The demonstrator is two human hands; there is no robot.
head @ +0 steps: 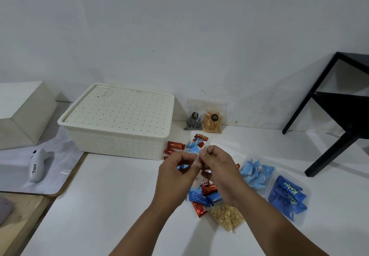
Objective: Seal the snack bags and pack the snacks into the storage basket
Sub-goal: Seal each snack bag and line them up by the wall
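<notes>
Both hands met at frame centre: the left hand (pixel 175 168) and right hand (pixel 217 166) each kept a pinching grip on the mouth of a clear snack bag (pixel 194 159) holding small wrapped snacks, apparently mid-seal. Just below lay loose red and blue wrapped snacks (pixel 205 194) and a clear bag of pale nuts (pixel 227 214) on the white desk (pixel 111 205). At lower right, two clear packs held blue packets (pixel 287 197). Two sealed pouches (pixel 212 122) leaned against the wall. The storage basket (pixel 117 120), left of centre, remained lidded; nothing appeared packed, so most work remained. A handheld sealer (pixel 38 166) lay at far left.
</notes>
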